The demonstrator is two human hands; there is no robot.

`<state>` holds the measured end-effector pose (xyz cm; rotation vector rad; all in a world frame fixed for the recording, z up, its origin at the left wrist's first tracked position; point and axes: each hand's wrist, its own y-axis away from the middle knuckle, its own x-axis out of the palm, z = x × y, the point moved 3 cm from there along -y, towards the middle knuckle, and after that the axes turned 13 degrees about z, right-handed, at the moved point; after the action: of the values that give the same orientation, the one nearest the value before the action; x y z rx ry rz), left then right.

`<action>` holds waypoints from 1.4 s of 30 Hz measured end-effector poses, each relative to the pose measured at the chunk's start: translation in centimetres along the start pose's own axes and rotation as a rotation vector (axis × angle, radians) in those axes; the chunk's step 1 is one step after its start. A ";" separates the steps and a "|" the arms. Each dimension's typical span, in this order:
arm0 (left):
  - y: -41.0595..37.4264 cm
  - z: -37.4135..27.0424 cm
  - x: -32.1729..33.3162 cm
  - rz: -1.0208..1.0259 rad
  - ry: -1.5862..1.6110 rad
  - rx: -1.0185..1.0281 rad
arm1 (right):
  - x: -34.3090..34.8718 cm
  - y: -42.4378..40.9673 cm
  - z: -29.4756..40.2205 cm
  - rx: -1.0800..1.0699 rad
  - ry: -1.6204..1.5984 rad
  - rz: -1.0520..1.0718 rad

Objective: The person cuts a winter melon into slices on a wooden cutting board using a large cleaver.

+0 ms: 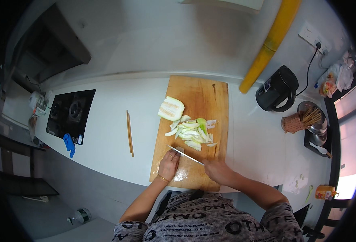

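A wooden cutting board (196,99) lies in front of me on the white counter. My right hand (218,171) grips a knife (188,156), its blade angled up and to the left over a small pale piece of gourd (180,150). At the lower left of the board, my left hand (168,166) rests with bent fingers against that piece, close to the blade. Beyond the knife lies a heap of pale green gourd slices (193,133). A larger cut gourd piece (171,109) shows its seeded core near the board's left edge.
Left of the board lie two wooden chopsticks (129,133). A gas hob (70,116) with a blue cloth (69,145) at its edge is further left. On the right stand a black electric kettle (277,88) and a chopstick holder (293,122), near a yellow pipe (268,48).
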<state>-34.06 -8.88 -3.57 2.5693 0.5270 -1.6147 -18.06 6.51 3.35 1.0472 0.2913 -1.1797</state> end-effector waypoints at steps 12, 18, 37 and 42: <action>1.1 3.2 -4.7 -0.246 0.188 -0.216 | 0.2 -0.4 -1.4 -0.144 -0.097 -0.057; -6.2 10.0 -7.4 -0.253 0.169 -0.196 | -1.0 -0.6 -4.0 -0.051 -0.223 -0.121; -20.4 12.1 -6.7 0.354 0.974 -0.577 | 2.4 5.8 -1.1 0.005 -0.432 -0.243; -14.2 9.4 -11.0 0.031 0.311 -0.077 | 1.6 4.8 -1.5 0.118 -0.562 -0.094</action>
<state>-51.03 -0.50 3.76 2.7683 0.5527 -1.1655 -12.80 6.75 3.97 0.7660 -0.1741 -1.5360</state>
